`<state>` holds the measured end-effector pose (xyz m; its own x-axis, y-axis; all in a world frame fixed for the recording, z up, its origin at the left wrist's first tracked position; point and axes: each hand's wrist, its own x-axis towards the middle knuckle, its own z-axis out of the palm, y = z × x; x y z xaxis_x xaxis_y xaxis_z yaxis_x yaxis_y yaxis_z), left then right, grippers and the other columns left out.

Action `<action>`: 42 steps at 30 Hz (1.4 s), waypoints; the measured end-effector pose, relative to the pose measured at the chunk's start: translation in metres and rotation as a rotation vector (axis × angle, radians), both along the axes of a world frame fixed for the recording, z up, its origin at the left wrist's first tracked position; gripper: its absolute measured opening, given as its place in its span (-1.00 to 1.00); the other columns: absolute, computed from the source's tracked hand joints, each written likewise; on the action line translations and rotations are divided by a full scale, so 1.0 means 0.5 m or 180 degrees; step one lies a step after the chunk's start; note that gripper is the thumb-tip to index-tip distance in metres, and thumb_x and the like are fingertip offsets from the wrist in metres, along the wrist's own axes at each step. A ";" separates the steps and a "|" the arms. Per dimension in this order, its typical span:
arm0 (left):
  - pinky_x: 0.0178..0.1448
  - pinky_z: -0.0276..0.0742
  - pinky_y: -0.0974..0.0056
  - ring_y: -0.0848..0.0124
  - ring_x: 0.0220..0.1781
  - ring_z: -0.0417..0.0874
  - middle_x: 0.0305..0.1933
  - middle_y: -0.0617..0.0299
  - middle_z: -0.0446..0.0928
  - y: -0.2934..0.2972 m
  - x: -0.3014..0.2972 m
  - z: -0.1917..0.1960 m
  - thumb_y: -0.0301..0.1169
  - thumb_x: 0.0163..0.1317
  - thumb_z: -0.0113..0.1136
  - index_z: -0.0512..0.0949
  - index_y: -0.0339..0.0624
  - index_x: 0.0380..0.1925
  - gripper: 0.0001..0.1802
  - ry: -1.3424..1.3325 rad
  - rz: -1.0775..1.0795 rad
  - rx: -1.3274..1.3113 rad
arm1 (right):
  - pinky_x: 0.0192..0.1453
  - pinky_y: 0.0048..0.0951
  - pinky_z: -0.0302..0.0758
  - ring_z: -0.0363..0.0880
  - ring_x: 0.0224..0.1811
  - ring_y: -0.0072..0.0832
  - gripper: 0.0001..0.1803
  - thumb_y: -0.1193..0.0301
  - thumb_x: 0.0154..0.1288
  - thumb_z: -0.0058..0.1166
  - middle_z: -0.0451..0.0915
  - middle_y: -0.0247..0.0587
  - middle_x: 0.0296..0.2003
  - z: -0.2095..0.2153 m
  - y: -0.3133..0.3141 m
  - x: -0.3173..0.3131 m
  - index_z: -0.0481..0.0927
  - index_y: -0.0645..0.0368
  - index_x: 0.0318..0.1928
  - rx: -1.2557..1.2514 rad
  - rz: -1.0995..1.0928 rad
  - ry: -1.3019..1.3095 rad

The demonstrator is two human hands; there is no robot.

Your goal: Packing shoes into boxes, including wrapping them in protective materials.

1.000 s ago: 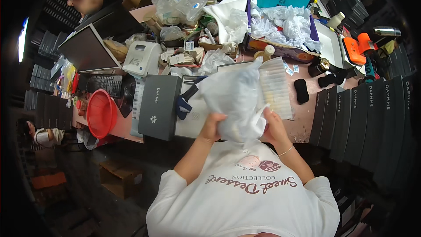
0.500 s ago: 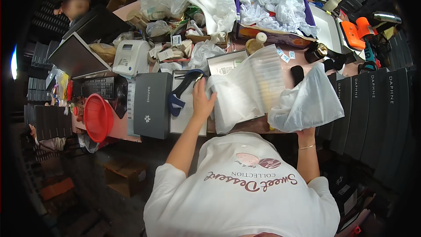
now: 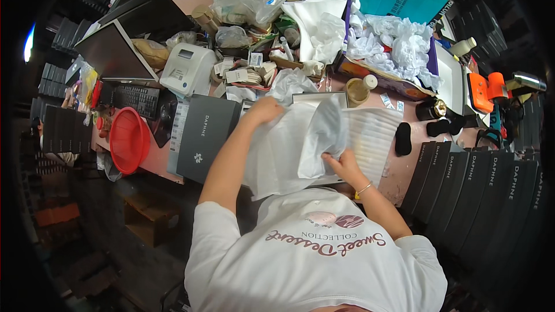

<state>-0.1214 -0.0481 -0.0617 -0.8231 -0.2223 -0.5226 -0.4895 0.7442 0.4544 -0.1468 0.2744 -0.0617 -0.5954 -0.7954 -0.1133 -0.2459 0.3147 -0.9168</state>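
Note:
A white wrapping sheet (image 3: 266, 150) lies over the open shoe box in front of me, covering the sandal seen there earlier. At its far left corner my left hand (image 3: 265, 111) is closed, fingers curled at the sheet's edge. My right hand (image 3: 346, 167) grips a whitish, translucent plastic bag (image 3: 324, 133) between thumb and fingers, above the middle of the sheet. Beside my right hand spreads a stack of pleated white sheets (image 3: 370, 136). Left of the sheet sits a dark grey shoe box lid (image 3: 207, 138).
A red plastic basin (image 3: 128, 141) and a keyboard (image 3: 136, 99) are on the left, near a white label printer (image 3: 186, 69). Crumpled white paper fills a purple box (image 3: 393, 46) at the back. Grey shoe boxes (image 3: 480, 196) stand stacked on the right. A capped jar (image 3: 359, 89) stands behind the sheets.
The white sheet has moved left over the sandal and box, with my left hand at its far corner. My right hand has brought the plastic bag leftward from the right side.

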 end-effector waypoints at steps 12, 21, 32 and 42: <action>-0.04 0.52 0.05 0.02 -0.16 0.65 -0.26 -0.12 0.62 0.011 -0.047 -0.006 -0.21 0.07 0.15 0.63 -0.32 -0.40 -0.66 -0.0060 0.0126 -0.0384 | -0.20 -0.08 0.50 0.56 -0.26 0.03 -0.56 0.19 0.20 0.10 0.55 0.18 -0.28 -0.053 -0.023 0.038 0.47 0.38 -0.17 0.0755 -0.0033 0.0370; -0.17 0.49 0.04 0.00 -0.33 0.63 -0.44 -0.16 0.58 0.003 -0.029 0.021 -0.17 0.07 0.17 0.59 -0.34 -0.55 -0.63 0.0237 0.0054 0.0118 | -0.11 -0.06 0.49 0.56 -0.23 0.12 -0.54 0.20 0.20 0.03 0.55 0.27 -0.25 -0.091 -0.049 0.006 0.45 0.45 -0.15 0.1304 0.0719 0.0770; -0.09 0.52 0.02 0.01 -0.17 0.64 -0.28 -0.12 0.61 0.052 0.028 0.023 -0.15 0.13 0.17 0.64 -0.28 -0.39 -0.64 0.0606 -0.0095 -0.0584 | -0.37 -0.29 0.58 0.65 -0.36 -0.23 -0.76 0.42 0.08 0.10 0.57 -0.06 -0.32 0.011 -0.066 0.042 0.50 0.26 -0.23 0.1877 0.0929 0.2407; -0.06 0.55 0.23 0.28 -0.16 0.65 -0.21 0.11 0.60 0.104 0.037 -0.004 -0.16 0.35 0.00 0.55 -0.34 -0.25 -0.61 0.0585 0.1335 0.3495 | -0.03 -0.23 0.54 0.52 0.02 -0.15 -0.55 0.42 0.18 0.00 0.46 -0.01 -0.01 -0.124 -0.056 0.103 0.37 0.26 0.10 0.1711 0.0935 0.1736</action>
<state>-0.1031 0.0041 -0.0637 -0.8754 0.0008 -0.4834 -0.4628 -0.2897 0.8378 -0.0953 0.2463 -0.1237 -0.4529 -0.8470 -0.2782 -0.7542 0.5304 -0.3871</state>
